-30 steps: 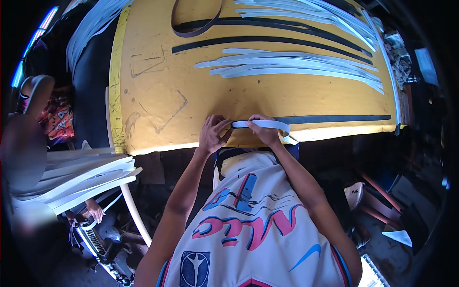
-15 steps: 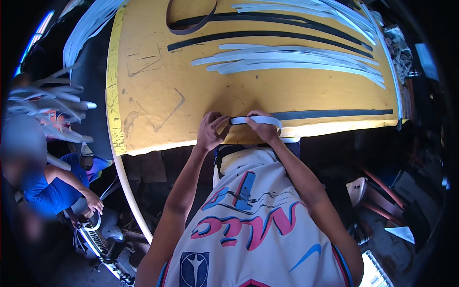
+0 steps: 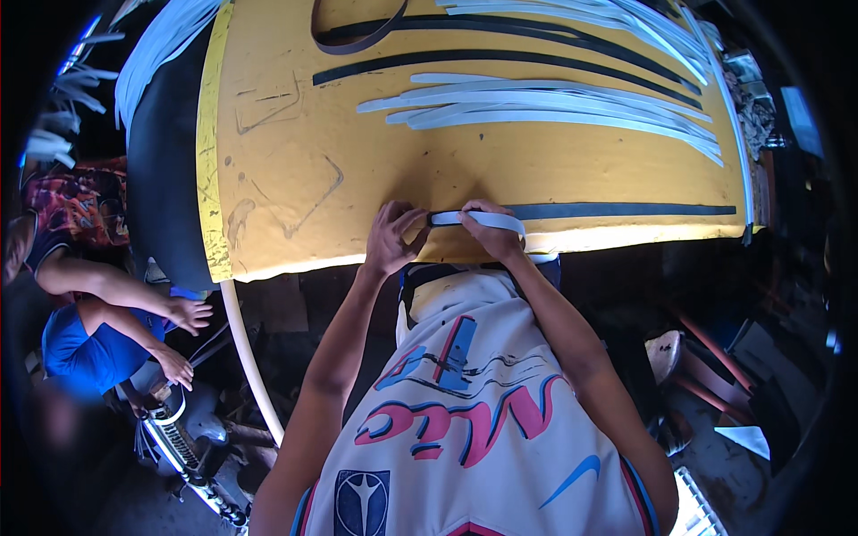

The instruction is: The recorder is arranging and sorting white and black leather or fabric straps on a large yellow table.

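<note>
Along the near edge of the yellow table lies a dark flat strip (image 3: 626, 211), running to the right. A white strip (image 3: 447, 218) lies over its left end, and its free part curls back round my right hand. My right hand (image 3: 492, 232) pinches the white strip against the dark one between thumb and fingers. Close to its left, my left hand (image 3: 393, 238) is closed with thumb and fingertips at the dark left end of the layered strips. Little of that end shows between the fingertips.
Farther back on the yellow table (image 3: 295, 196) lie white strips (image 3: 554, 103), dark strips (image 3: 500, 57) and a curled brown strip (image 3: 357, 46). Beyond the left edge, a co-worker in blue (image 3: 94, 344) sits by a machine (image 3: 179, 447), with another person's arm (image 3: 107, 277) alongside.
My hands hold nearly the same place on the strips. At the left, the bundle of white strips has moved up and away, and another person's outstretched arm now shows.
</note>
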`<act>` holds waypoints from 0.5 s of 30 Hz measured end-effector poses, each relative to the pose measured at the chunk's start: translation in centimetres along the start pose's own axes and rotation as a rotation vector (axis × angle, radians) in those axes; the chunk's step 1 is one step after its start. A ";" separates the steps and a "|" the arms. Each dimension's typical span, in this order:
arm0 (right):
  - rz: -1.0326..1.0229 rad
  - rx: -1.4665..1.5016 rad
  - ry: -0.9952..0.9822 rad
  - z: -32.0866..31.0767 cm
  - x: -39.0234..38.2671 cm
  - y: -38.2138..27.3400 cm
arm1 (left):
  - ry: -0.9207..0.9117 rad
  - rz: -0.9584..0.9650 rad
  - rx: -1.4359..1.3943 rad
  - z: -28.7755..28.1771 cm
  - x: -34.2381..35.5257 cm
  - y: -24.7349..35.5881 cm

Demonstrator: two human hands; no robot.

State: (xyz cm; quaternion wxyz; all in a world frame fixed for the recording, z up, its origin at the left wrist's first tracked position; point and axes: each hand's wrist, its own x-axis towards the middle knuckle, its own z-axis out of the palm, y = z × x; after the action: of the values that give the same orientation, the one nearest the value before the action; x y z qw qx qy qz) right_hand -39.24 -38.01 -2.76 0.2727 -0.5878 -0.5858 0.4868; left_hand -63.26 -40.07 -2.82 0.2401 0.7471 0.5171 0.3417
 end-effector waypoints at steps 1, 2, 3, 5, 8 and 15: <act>0.001 0.008 -0.011 0.0 0.0 -0.2 | -0.002 -0.003 -0.001 0.0 0.0 -0.1; 0.002 0.008 -0.014 0.1 0.0 -0.3 | -0.004 -0.007 -0.001 0.0 0.0 -0.1; 0.000 0.008 -0.009 0.1 -0.1 -0.5 | -0.003 -0.010 -0.001 -0.1 -0.1 -0.2; -0.001 0.007 -0.007 0.1 -0.2 -0.5 | -0.009 -0.010 0.002 -0.1 0.0 -0.1; 0.002 0.016 -0.002 0.0 -0.2 -0.6 | -0.012 -0.014 0.015 -0.2 0.0 0.0; -0.034 0.022 0.017 0.0 -0.3 -0.6 | -0.019 -0.026 0.007 -0.2 0.0 0.0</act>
State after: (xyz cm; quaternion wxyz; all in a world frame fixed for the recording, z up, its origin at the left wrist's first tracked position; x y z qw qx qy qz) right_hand -39.47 -38.17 -2.17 0.2925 -0.5788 -0.5881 0.4833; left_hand -63.36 -40.12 -2.70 0.2467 0.7443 0.5259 0.3295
